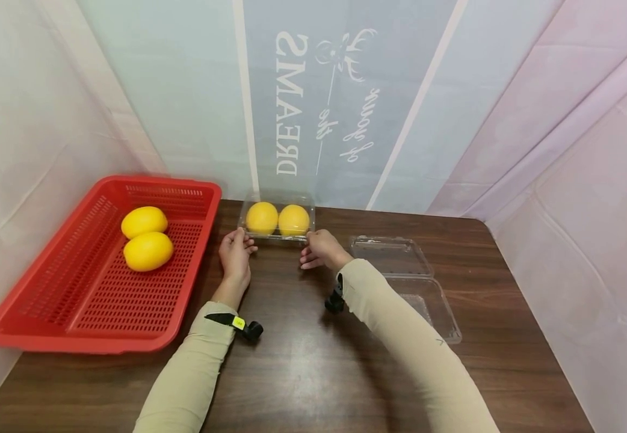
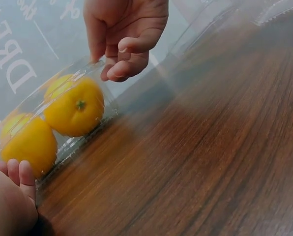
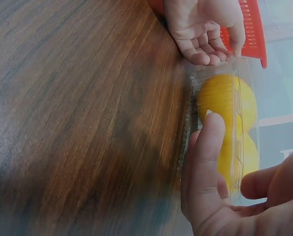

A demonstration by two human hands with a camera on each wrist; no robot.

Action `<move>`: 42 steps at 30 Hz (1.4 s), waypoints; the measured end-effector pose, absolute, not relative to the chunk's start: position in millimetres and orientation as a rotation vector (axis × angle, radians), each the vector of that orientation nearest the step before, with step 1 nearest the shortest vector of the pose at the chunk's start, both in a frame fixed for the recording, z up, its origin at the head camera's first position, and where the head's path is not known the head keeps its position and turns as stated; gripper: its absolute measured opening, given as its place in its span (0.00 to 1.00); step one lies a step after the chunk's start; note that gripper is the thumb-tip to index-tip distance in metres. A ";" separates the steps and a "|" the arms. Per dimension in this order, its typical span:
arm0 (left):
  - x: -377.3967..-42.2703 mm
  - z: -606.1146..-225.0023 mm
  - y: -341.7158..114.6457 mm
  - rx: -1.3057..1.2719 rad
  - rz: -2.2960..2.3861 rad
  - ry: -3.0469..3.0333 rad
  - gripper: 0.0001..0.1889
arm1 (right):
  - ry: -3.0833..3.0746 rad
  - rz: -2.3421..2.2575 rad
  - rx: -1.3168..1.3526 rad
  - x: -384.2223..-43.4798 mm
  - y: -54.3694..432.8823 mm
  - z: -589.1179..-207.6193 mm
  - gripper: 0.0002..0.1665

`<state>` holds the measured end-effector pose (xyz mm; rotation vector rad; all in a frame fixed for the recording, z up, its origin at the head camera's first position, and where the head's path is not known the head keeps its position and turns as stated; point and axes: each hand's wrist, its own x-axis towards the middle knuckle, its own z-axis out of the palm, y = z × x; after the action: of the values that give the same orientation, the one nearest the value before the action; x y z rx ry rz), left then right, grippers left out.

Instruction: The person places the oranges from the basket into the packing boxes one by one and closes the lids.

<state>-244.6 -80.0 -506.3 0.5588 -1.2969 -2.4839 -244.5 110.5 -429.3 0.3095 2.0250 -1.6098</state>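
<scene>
A clear plastic clamshell box (image 1: 285, 236) stands against the back wall with two yellow fruits inside, a left one (image 1: 262, 218) and a right one (image 1: 294, 221). Its lid is down over them. My left hand (image 1: 235, 255) pinches the front rim at the left corner. At the right corner my right hand (image 1: 324, 248) grips the same rim; the right wrist view shows its thumb and fingers on either side of the edge. Two oval, lemon-like fruits (image 1: 148, 251) lie in a red plastic basket (image 1: 183, 307), left of my left hand.
A second clear clamshell box (image 1: 392, 257) lies spread out on the brown wooden table (image 1: 297, 379), partly behind my right forearm. A printed cloth (image 1: 340, 108) hangs along the table's back edge, and pale cloth walls stand at both sides.
</scene>
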 end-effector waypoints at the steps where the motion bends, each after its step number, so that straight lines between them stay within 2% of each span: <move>1: -244.9 -506.6 -80.1 0.556 -2.485 -1.296 0.04 | 2.024 -1.609 0.305 -244.7 110.7 -429.5 0.26; 24: -243.3 -507.2 -81.6 0.509 -2.493 -1.322 0.06 | 2.086 -1.416 0.127 -227.2 120.4 -404.5 0.28; 42: -241.8 -505.1 -82.5 0.508 -2.495 -1.354 0.06 | 2.167 -1.360 0.021 -213.7 131.8 -383.8 0.25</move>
<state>-241.8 -82.5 -505.1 0.5079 -1.3541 -2.4955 -213.7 131.8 -383.8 0.0215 2.1673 -1.3604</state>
